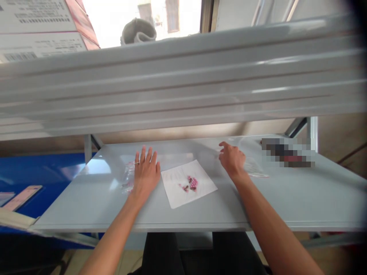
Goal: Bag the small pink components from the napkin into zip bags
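Left hand (146, 175) spread flat beside clear plastic bag (128, 177). Right hand (233, 160) half-curled, pinching nothing, near second bag (252, 166). White paper (174, 191) between.

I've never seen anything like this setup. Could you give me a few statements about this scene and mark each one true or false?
Small pink pieces lie on a white sheet of paper: true.

The right hand is gripping the paper: false. It is apart from the paper, beside a clear plastic bag.

The left hand wears a ring: true.

The paper lies on a wooden table: false. It lies on a gray metal shelf.
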`<state>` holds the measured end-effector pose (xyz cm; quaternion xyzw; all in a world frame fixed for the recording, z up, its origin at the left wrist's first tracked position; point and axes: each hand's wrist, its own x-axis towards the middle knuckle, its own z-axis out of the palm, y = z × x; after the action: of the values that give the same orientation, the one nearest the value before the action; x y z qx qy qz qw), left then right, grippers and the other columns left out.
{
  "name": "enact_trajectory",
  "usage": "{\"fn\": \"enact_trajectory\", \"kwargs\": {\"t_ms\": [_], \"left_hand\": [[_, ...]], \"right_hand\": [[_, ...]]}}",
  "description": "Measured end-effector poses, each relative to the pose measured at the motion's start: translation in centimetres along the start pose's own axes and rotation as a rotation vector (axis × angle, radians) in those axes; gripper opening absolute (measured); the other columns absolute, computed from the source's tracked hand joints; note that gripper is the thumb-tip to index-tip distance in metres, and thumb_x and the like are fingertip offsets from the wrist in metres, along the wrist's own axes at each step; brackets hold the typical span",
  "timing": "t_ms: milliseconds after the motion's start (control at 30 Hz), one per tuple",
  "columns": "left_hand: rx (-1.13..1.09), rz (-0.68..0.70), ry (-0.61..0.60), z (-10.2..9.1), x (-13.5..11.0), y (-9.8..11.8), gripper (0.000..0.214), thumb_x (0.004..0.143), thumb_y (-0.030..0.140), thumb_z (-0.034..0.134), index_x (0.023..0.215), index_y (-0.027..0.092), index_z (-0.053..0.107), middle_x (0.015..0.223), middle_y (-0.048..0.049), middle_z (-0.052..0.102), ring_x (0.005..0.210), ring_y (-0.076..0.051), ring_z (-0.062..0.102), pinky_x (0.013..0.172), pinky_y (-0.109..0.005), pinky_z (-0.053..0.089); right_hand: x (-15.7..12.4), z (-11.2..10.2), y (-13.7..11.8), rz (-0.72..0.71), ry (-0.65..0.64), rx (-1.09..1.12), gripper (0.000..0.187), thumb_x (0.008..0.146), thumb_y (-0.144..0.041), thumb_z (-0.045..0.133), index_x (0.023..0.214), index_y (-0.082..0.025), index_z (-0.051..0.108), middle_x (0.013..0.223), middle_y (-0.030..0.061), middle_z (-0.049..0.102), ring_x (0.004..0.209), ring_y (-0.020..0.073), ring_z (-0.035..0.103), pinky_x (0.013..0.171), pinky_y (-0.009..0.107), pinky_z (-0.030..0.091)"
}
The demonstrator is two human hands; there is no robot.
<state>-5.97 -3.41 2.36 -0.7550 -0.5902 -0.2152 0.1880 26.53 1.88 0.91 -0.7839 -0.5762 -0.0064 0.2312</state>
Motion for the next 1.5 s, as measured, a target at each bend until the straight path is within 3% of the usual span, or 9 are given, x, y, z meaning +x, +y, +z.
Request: {"fn": "enact_trajectory", "kwargs": {"t_ms": [233,367,467,567,733,900,1033,1267,1500], "left_hand": [[-0.248,0.096,-0.022,0.6,1.5,1.4,0.042,0.096,0.02,0.048,0.136,0.013,0.058,0.15,-0.0178,0.052,0.146,-0.031,0.041,0.121,-0.052,0.03],[-0.575,0.274,0.077,0.0,4.1,4.2,0.052,0.091,0.03,0.066,0.14,0.019,0.052,0.15,-0.0148,0.052,0.145,-0.029,0.041,0.122,-0.051,0.03],[-0.742,0.315,0.097,0.1,6.0,5.6,0.035,0.088,0.03,0.071,0.122,0.021,0.065,0.126,-0.0115,0.067,0.122,-0.026,0.06,0.111,-0.046,0.042],[-0.88,0.193,0.104,0.8,6.9,5.3,0.01,0.088,0.026,0.07,0.095,0.019,0.073,0.096,-0.0067,0.071,0.087,-0.019,0.068,0.086,-0.034,0.053],[-1.024,-0.13,0.105,3.0,6.4,2.9,0.019,0.078,0.022,0.076,0.097,0.019,0.074,0.089,-0.0047,0.073,0.076,-0.016,0.067,0.082,-0.031,0.052],[-1.348,-0.324,0.038,5.1,5.4,1.7,0.03,0.073,0.027,0.077,0.099,0.015,0.07,0.095,-0.0071,0.074,0.079,-0.016,0.069,0.074,-0.029,0.055],[-1.489,-0.394,0.005,5.4,5.0,1.6,0.033,0.07,0.031,0.08,0.097,0.014,0.072,0.098,-0.0092,0.075,0.086,-0.017,0.069,0.076,-0.028,0.054],[-1.54,-0.463,-0.012,5.3,4.6,1.0,0.042,0.06,0.03,0.09,0.096,0.014,0.077,0.089,-0.0066,0.076,0.082,-0.015,0.069,0.084,-0.031,0.053],[-1.499,-0.501,0.004,5.4,4.6,0.9,0.038,0.06,0.032,0.09,0.091,0.014,0.079,0.084,-0.0068,0.077,0.075,-0.016,0.069,0.081,-0.032,0.053]], "right_hand": [[-0.4,-0.8,-1.8,-0.189,0.284,0.479,0.03,0.087,-0.015,0.052,0.111,-0.019,0.069,0.102,0.0092,0.074,0.09,0.0231,0.068,0.084,0.036,0.051],[-2.0,0.0,-4.7,-0.471,-0.004,1.079,0.028,0.085,-0.032,0.065,0.109,-0.018,0.064,0.096,0.0075,0.073,0.086,0.0195,0.07,0.084,0.035,0.057],[-3.0,1.0,-6.2,-0.501,-0.256,1.306,0.036,0.08,-0.038,0.074,0.108,-0.019,0.062,0.097,0.0068,0.073,0.089,0.0189,0.071,0.084,0.035,0.058],[-3.2,1.6,-6.6,-0.451,-0.31,1.402,0.038,0.078,-0.037,0.077,0.107,-0.02,0.06,0.105,0.0089,0.073,0.094,0.0196,0.071,0.084,0.035,0.058],[-3.0,1.1,-5.8,-0.473,-0.383,1.209,0.027,0.079,-0.039,0.073,0.095,-0.017,0.068,0.094,0.0068,0.073,0.082,0.0171,0.068,0.071,0.029,0.054],[-4.1,-0.4,-5.4,-0.746,-0.852,0.89,0.018,0.078,-0.034,0.075,0.086,-0.018,0.077,0.073,0.0019,0.071,0.063,0.0121,0.058,0.059,0.023,0.045],[-4.6,-0.7,-5.4,-0.857,-1.003,0.821,0.017,0.077,-0.034,0.077,0.088,-0.021,0.082,0.081,0.0033,0.076,0.066,0.0139,0.063,0.063,0.025,0.049],[-4.3,-0.6,-5.6,-0.998,-0.836,0.754,0.009,0.081,-0.029,0.075,0.075,-0.024,0.08,0.076,0.001,0.076,0.078,0.0165,0.068,0.101,0.039,0.044],[-3.8,-0.1,-5.5,-0.765,-0.63,0.825,0.015,0.087,-0.026,0.065,0.084,-0.02,0.078,0.08,0.0018,0.076,0.072,0.014,0.063,0.068,0.026,0.045]]}}
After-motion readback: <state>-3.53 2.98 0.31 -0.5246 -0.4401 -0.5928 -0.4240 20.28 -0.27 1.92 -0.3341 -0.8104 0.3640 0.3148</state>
